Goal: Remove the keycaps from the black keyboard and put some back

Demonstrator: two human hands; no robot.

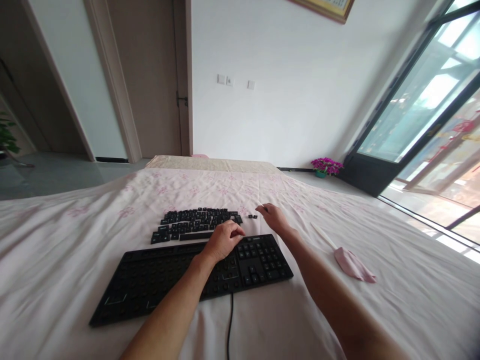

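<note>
A black keyboard (258,262) lies across the bed sheet, its cable running toward me. Its left and middle parts are bare of keycaps, while keycaps still sit on the right-hand block. My left hand (224,240) is over the keyboard's upper edge, fingers pinched together near the block's top row; what they grip, if anything, is hidden. Beyond the keyboard, many loose keycaps (202,219) are laid out in rows, with a long space bar (195,236) in front. Two small keycaps (252,216) lie apart, just left of my right hand (274,218), which pinches a small dark keycap.
Pale floral cloth (330,220) covers the wide surface with wrinkles. A pink cloth piece (354,264) on a thin stick lies to the right. Behind are a white wall, a closed door (150,75), purple flowers (327,166) and a glass door (405,110).
</note>
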